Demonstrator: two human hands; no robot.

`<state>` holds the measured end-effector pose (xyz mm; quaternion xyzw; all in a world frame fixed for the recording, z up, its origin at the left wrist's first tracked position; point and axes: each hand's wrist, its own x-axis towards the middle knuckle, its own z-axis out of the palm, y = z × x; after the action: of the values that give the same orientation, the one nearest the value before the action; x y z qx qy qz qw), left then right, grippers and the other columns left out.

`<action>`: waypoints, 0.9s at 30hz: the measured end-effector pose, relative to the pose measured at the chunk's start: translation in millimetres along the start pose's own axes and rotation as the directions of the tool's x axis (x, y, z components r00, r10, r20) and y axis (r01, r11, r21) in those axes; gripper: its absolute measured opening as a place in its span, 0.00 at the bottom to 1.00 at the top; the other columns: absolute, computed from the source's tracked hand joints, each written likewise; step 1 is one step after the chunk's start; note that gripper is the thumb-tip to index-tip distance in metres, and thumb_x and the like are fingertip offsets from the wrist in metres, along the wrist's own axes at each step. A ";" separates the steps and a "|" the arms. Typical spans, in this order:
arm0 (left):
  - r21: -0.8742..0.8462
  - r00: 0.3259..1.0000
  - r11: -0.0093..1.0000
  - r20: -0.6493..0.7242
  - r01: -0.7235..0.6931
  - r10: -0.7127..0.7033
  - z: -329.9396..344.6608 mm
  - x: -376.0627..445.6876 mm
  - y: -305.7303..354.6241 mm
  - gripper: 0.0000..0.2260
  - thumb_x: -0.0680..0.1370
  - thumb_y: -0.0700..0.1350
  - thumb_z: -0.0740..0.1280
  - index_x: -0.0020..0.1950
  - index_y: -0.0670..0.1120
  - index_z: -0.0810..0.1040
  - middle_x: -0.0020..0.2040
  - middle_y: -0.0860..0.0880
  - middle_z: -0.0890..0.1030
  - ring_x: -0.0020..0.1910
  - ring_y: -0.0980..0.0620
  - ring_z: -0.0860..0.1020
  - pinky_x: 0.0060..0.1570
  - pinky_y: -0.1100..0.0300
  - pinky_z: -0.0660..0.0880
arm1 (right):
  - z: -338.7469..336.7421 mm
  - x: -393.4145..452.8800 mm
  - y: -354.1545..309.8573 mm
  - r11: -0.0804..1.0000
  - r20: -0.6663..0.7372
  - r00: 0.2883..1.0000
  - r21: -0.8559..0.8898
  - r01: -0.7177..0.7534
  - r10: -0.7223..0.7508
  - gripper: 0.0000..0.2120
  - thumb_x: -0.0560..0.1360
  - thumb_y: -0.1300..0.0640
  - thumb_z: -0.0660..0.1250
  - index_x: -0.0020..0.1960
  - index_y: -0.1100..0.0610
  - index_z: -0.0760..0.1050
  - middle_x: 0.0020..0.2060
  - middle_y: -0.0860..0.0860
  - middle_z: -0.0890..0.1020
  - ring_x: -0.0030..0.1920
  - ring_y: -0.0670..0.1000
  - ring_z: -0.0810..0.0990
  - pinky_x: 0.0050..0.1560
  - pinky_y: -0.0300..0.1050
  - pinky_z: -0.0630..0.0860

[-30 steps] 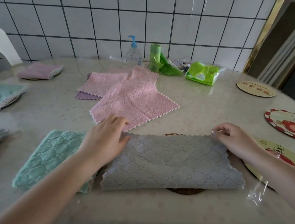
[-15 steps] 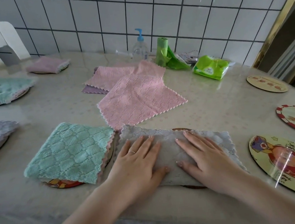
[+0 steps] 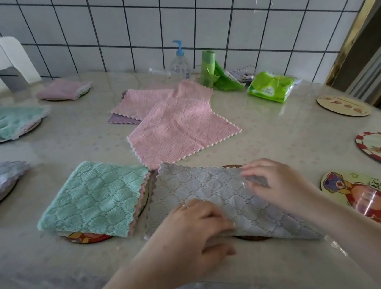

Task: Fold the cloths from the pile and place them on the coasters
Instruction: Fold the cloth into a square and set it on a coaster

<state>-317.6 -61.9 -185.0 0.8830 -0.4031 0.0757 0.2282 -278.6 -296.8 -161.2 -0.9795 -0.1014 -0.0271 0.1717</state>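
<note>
Folding the grey cloth (image 3: 217, 194) over its coaster (image 3: 251, 236) at the desk's (image 3: 279, 133) near edge, you pinch the near edge with your left hand (image 3: 195, 227) and the far right corner with your right hand (image 3: 275, 182). Its long axis runs left to right, so judge the next fold across it; the pink pile (image 3: 177, 126) lies straight beyond.
</note>
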 end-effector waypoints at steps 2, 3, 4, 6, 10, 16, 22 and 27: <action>0.002 0.999 1.000 -0.023 -0.027 0.027 6.9 -3.1 5.4 0.12 0.73 0.56 0.65 0.54 0.57 0.78 0.49 0.58 0.76 0.48 0.57 0.75 0.48 0.57 0.76 | 2.1 19.3 -4.6 0.998 -0.008 1.000 0.053 0.023 -0.022 0.15 0.75 0.49 0.63 0.60 0.48 0.77 0.58 0.41 0.76 0.59 0.42 0.73 0.62 0.47 0.69; -0.008 0.999 1.000 -0.038 -0.011 0.011 8.2 -3.5 8.1 0.10 0.73 0.54 0.65 0.53 0.57 0.78 0.48 0.59 0.76 0.47 0.57 0.76 0.46 0.58 0.77 | 3.9 28.4 -7.5 0.998 0.002 1.000 0.050 0.027 -0.027 0.14 0.75 0.51 0.63 0.59 0.49 0.77 0.54 0.43 0.77 0.57 0.44 0.75 0.59 0.44 0.71; -0.023 0.998 1.000 -0.062 0.010 -0.011 9.1 -4.0 9.6 0.09 0.73 0.52 0.64 0.52 0.57 0.79 0.47 0.59 0.76 0.45 0.57 0.76 0.44 0.59 0.77 | 5.1 36.8 -11.1 0.999 0.007 1.000 0.044 0.026 -0.026 0.13 0.75 0.52 0.64 0.58 0.50 0.78 0.49 0.44 0.77 0.54 0.46 0.76 0.55 0.43 0.72; -0.042 0.990 0.996 -0.114 0.079 -0.083 9.3 -5.2 11.2 0.09 0.73 0.51 0.62 0.51 0.56 0.79 0.45 0.59 0.76 0.42 0.58 0.77 0.39 0.60 0.78 | 4.7 50.1 -17.4 0.999 0.042 0.999 0.048 -0.011 0.009 0.09 0.73 0.53 0.66 0.53 0.50 0.80 0.43 0.43 0.78 0.49 0.47 0.78 0.51 0.43 0.74; -0.026 0.974 0.989 -0.167 0.148 -0.150 12.3 -8.4 12.6 0.09 0.72 0.51 0.61 0.47 0.55 0.79 0.42 0.58 0.75 0.40 0.57 0.76 0.34 0.58 0.77 | -0.7 66.1 -20.4 0.997 0.185 0.982 0.055 -0.050 0.039 0.01 0.71 0.53 0.69 0.43 0.49 0.78 0.36 0.42 0.79 0.41 0.46 0.79 0.41 0.40 0.74; 0.028 0.967 0.988 -0.211 0.151 -0.142 6.9 -6.0 17.5 0.05 0.72 0.48 0.63 0.43 0.55 0.79 0.35 0.57 0.75 0.35 0.57 0.76 0.32 0.61 0.74 | -7.1 60.3 -17.5 0.995 0.205 0.976 0.075 0.060 -0.075 0.03 0.73 0.53 0.66 0.41 0.48 0.73 0.37 0.43 0.77 0.38 0.44 0.76 0.38 0.38 0.71; -0.057 0.909 0.980 -0.366 0.190 -0.197 -7.9 -13.3 23.2 0.05 0.76 0.49 0.60 0.48 0.55 0.74 0.33 0.56 0.79 0.29 0.56 0.76 0.29 0.64 0.72 | -29.5 41.2 -10.9 0.878 0.056 0.998 0.478 0.003 -0.034 0.04 0.75 0.58 0.65 0.42 0.52 0.72 0.31 0.50 0.81 0.33 0.49 0.71 0.36 0.44 0.66; -0.475 0.850 0.854 -0.341 0.213 -0.402 -8.7 -15.6 21.9 0.10 0.75 0.57 0.55 0.51 0.57 0.71 0.38 0.56 0.82 0.37 0.59 0.81 0.41 0.56 0.77 | -46.5 21.9 -9.1 0.700 0.127 0.992 0.710 -0.083 -0.011 0.12 0.77 0.66 0.61 0.55 0.53 0.74 0.43 0.55 0.84 0.39 0.51 0.80 0.38 0.42 0.75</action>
<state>-343.9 -59.8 -174.7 0.8281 -0.1990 0.1407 0.5048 -259.9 -300.2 -112.6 -0.8382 -0.0952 0.0772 0.5314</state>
